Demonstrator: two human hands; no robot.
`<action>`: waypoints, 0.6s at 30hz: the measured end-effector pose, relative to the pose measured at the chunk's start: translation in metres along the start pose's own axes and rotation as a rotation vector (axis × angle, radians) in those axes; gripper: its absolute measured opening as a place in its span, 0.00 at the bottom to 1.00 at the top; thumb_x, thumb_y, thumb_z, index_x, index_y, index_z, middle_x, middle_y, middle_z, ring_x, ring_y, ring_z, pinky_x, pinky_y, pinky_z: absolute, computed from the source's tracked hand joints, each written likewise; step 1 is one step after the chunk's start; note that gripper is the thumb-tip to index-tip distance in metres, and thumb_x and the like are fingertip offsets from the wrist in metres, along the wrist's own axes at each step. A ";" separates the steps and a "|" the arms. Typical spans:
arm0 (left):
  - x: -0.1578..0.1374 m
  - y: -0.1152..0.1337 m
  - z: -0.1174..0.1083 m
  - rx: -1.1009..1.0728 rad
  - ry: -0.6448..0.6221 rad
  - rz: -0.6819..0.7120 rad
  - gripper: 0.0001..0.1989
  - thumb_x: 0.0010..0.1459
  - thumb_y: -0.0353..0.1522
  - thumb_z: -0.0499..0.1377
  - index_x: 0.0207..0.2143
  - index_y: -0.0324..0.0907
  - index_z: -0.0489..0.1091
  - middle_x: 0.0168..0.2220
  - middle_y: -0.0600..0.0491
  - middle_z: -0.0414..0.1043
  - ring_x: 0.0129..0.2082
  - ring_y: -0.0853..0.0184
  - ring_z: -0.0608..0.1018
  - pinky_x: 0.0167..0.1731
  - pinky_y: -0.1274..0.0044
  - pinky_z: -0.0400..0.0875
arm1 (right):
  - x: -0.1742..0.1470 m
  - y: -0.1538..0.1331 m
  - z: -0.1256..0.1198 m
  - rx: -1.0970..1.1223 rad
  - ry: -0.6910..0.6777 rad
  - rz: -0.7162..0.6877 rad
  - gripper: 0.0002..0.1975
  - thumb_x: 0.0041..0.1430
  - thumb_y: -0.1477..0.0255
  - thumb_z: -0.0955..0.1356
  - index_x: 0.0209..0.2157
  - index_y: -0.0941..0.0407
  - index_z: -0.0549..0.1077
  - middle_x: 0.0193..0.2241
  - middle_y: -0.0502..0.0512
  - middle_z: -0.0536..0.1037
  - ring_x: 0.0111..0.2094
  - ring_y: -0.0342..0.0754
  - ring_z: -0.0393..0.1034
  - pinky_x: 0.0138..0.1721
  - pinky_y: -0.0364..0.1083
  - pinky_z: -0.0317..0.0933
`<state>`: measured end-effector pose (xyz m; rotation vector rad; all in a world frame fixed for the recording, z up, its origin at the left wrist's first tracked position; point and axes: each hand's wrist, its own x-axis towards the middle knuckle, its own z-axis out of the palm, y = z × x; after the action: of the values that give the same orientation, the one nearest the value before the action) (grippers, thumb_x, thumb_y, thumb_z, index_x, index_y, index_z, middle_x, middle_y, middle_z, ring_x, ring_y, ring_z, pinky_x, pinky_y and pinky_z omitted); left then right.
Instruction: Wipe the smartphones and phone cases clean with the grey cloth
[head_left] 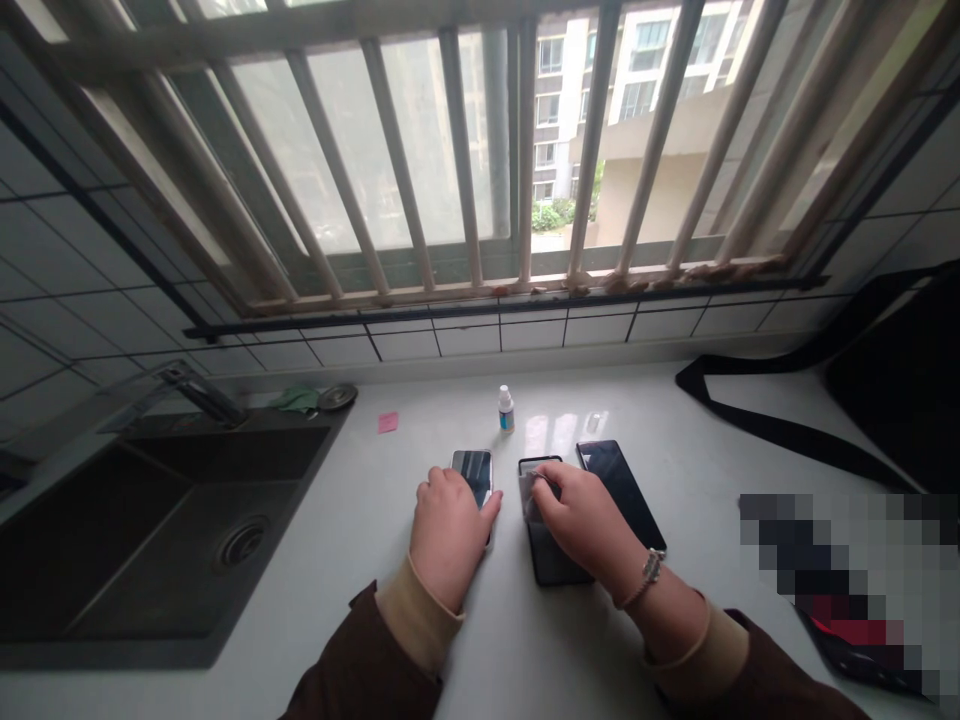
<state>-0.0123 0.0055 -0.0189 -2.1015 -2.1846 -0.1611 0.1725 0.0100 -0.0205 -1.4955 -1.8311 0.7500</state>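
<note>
On the white counter [420, 640], a light-edged phone [475, 470] lies face up, its lower part hidden by my left hand [448, 530]. The thumb rests along its right edge and the fingers curl at its left edge, gripping it. My right hand [581, 510] pinches a thin greyish piece [531, 500], perhaps cloth or film, over a black phone or phone case [551, 555]. Right beside that hand lies a larger dark phone [619, 490], slanted. Just behind the phones stands a small white dropper bottle [506, 410] with a blue and yellow label.
A dark sink [300, 520] with a faucet [199, 395] is set into the counter at left. Behind it lie a green cloth [298, 400] and a drain strainer [337, 398]. A pink note [388, 422] lies nearby. At right are a black strap [750, 420] and a blurred-out patch.
</note>
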 end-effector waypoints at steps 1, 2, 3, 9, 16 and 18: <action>0.000 0.000 0.000 0.001 -0.002 0.005 0.27 0.65 0.48 0.62 0.44 0.28 0.75 0.40 0.37 0.73 0.43 0.49 0.77 0.47 0.64 0.72 | -0.001 0.000 -0.001 -0.117 0.027 -0.016 0.13 0.70 0.73 0.63 0.31 0.56 0.76 0.31 0.54 0.79 0.34 0.50 0.73 0.36 0.47 0.60; 0.000 0.000 0.000 0.002 -0.004 0.008 0.28 0.65 0.49 0.61 0.44 0.28 0.75 0.40 0.37 0.73 0.43 0.49 0.77 0.46 0.64 0.72 | -0.002 0.000 -0.002 -0.214 0.055 -0.023 0.13 0.69 0.74 0.63 0.32 0.56 0.77 0.35 0.56 0.79 0.36 0.50 0.74 0.38 0.46 0.61; 0.000 0.000 0.000 0.001 -0.003 0.008 0.28 0.65 0.49 0.61 0.44 0.28 0.75 0.41 0.37 0.73 0.43 0.50 0.77 0.46 0.64 0.72 | -0.002 0.001 -0.002 -0.297 0.077 -0.019 0.13 0.70 0.74 0.64 0.33 0.56 0.78 0.39 0.58 0.79 0.37 0.50 0.75 0.39 0.46 0.62; 0.000 -0.001 0.001 -0.035 -0.019 -0.007 0.27 0.65 0.49 0.61 0.45 0.30 0.75 0.42 0.38 0.73 0.43 0.51 0.77 0.47 0.66 0.72 | -0.002 0.011 -0.003 -0.614 0.031 0.087 0.13 0.71 0.73 0.64 0.41 0.58 0.82 0.46 0.66 0.77 0.33 0.50 0.77 0.34 0.46 0.63; 0.003 -0.002 0.004 -0.086 -0.031 0.011 0.28 0.65 0.51 0.62 0.46 0.31 0.74 0.43 0.39 0.72 0.45 0.51 0.78 0.48 0.66 0.73 | -0.002 0.009 -0.006 -0.652 -0.047 0.115 0.15 0.72 0.73 0.63 0.41 0.58 0.82 0.41 0.65 0.80 0.36 0.54 0.78 0.35 0.47 0.63; 0.002 -0.002 0.005 -0.074 -0.033 0.008 0.29 0.66 0.51 0.60 0.47 0.31 0.74 0.43 0.39 0.72 0.45 0.51 0.78 0.48 0.67 0.73 | -0.001 0.010 -0.006 -0.657 -0.032 0.102 0.15 0.71 0.74 0.62 0.40 0.59 0.82 0.40 0.66 0.80 0.37 0.55 0.79 0.36 0.48 0.63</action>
<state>-0.0142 0.0081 -0.0235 -2.1665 -2.2213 -0.2112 0.1833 0.0109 -0.0242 -1.9952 -2.1570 0.2078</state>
